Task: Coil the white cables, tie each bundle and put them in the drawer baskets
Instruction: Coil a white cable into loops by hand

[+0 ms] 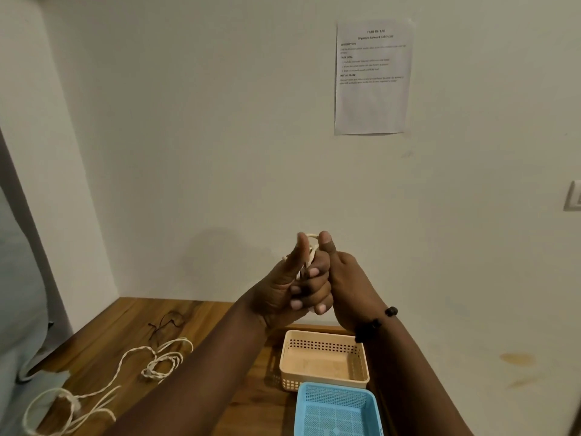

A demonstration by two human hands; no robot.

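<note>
I hold both hands raised in front of the wall, pressed together around a small coiled white cable bundle (311, 250). My left hand (284, 286) has its thumb up beside the coil. My right hand (327, 278) is curled around the bundle, its thumb on top. Most of the bundle is hidden by fingers. More loose white cable (147, 361) lies on the wooden table (201, 316) at the lower left. A beige basket (323, 357) and a blue basket (338, 410) sit below my hands, both with nothing inside.
A thin dark tie or string (166, 324) lies on the table near the wall. A printed sheet (372, 77) hangs on the wall, and a wall switch (573, 196) is at the right edge. Grey fabric (19, 309) borders the table's left side.
</note>
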